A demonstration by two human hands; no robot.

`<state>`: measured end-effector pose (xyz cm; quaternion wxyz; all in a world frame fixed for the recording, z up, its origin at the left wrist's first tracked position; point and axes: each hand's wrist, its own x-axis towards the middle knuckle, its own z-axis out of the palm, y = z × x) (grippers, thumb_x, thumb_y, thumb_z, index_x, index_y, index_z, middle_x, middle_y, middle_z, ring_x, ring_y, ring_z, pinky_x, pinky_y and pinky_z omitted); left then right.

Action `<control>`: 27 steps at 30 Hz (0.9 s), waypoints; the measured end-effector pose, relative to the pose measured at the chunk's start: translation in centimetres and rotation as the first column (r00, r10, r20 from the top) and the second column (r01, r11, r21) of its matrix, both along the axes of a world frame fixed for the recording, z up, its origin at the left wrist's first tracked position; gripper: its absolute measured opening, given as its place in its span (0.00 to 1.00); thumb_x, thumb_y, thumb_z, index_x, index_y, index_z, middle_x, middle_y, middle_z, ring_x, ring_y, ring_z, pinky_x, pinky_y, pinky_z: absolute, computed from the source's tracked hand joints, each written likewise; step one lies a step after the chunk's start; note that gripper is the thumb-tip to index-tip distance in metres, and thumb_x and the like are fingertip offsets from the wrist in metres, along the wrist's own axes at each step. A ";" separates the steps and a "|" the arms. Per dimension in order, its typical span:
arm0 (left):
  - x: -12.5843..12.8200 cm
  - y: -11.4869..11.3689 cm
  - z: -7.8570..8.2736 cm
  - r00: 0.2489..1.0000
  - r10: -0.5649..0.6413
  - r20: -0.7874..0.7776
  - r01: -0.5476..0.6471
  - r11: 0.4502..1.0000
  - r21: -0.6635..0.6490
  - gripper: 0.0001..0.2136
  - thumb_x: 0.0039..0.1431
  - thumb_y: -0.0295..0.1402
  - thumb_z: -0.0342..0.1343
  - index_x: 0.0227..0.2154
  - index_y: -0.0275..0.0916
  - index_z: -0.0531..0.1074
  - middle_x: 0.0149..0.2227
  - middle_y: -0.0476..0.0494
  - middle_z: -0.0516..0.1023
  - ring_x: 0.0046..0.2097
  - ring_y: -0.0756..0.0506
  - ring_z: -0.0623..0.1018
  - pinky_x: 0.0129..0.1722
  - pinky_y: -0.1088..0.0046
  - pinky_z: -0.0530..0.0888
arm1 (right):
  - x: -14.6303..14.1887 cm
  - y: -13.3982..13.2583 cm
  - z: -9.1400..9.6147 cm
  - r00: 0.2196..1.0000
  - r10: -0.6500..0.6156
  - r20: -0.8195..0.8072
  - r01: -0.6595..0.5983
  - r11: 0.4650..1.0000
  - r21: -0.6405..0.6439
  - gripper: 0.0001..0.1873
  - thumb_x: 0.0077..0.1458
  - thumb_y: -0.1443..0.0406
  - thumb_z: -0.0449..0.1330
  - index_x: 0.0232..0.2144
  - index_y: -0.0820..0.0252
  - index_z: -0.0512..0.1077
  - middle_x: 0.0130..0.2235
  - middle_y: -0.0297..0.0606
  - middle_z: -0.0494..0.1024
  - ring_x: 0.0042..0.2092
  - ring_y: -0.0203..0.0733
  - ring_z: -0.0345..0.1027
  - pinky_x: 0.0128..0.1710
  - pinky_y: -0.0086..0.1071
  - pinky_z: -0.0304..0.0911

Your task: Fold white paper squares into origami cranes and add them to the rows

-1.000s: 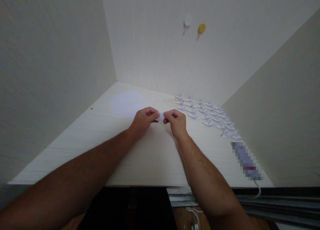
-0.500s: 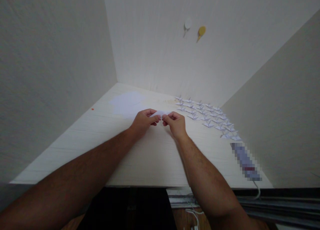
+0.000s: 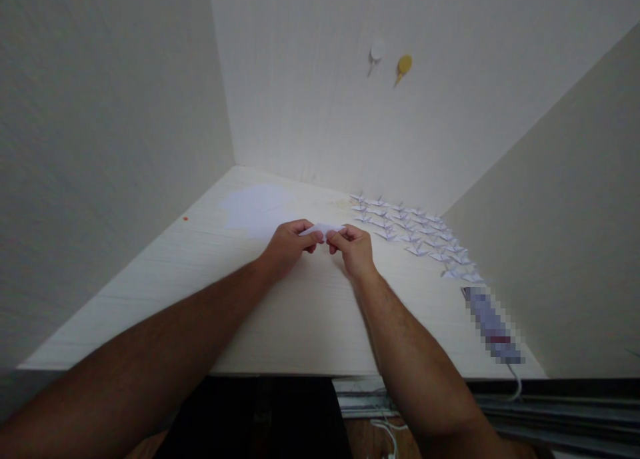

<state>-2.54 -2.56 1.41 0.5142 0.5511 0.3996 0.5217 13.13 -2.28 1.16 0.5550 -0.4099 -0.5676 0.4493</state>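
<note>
Both thumbs have drawn closer together and dipped a little over the past second, and the folded paper (image 3: 325, 229) between them, earlier a small patch, now shows as a wider, pointed shape above the thumbs. From where I stand, the person's left hand (image 3: 290, 241) pinches the paper's left part between thumb and fingers, with hardly any opening. On the other side, the right hand (image 3: 357, 247) grips it the same way, closed down on the right part, thumb tip just beside the other thumb. I can't make out the creases.

The folded paper is over the white table (image 3: 300, 326). Left of it and farther back, white sheets (image 3: 257, 202) lie flat, and beyond them to the left is an orange speck (image 3: 185, 218). Right of the folded paper, small paper birds (image 3: 416, 250) stand in rows. Farther right and nearer the person lies a blurred-out object (image 3: 493, 322) with a white cord (image 3: 519, 382). High on the wall behind the paper hang a white hook (image 3: 377, 50) and a yellow hook (image 3: 405, 64).
</note>
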 end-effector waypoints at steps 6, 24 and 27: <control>-0.3 0.0 0.2 0.996 0.047 -0.079 -0.047 0.999 0.003 0.10 0.47 0.39 0.62 0.22 0.37 0.73 0.18 0.51 0.69 0.23 0.52 0.66 0.26 0.74 0.62 | 0.2 0.3 0.1 0.996 -0.044 -0.076 0.044 0.999 -0.002 0.11 0.43 0.59 0.67 0.24 0.60 0.73 0.17 0.28 0.70 0.19 0.31 0.60 0.22 0.27 0.56; -0.1 0.2 -0.1 0.992 0.048 0.113 -0.036 0.994 -0.106 0.12 0.46 0.40 0.64 0.26 0.35 0.75 0.24 0.43 0.77 0.24 0.50 0.71 0.27 0.72 0.69 | 0.6 0.7 0.5 0.964 -0.109 -0.242 0.100 0.994 -0.051 0.07 0.43 0.63 0.64 0.24 0.61 0.71 0.21 0.28 0.71 0.19 0.30 0.61 0.21 0.27 0.57; 0.0 0.1 0.0 0.989 0.044 0.140 -0.026 0.992 -0.125 0.13 0.46 0.41 0.64 0.25 0.35 0.74 0.26 0.42 0.78 0.25 0.50 0.72 0.28 0.70 0.71 | 0.6 0.7 0.6 0.964 -0.113 -0.242 0.100 0.993 -0.065 0.07 0.42 0.63 0.63 0.24 0.60 0.70 0.21 0.28 0.70 0.20 0.30 0.61 0.21 0.27 0.57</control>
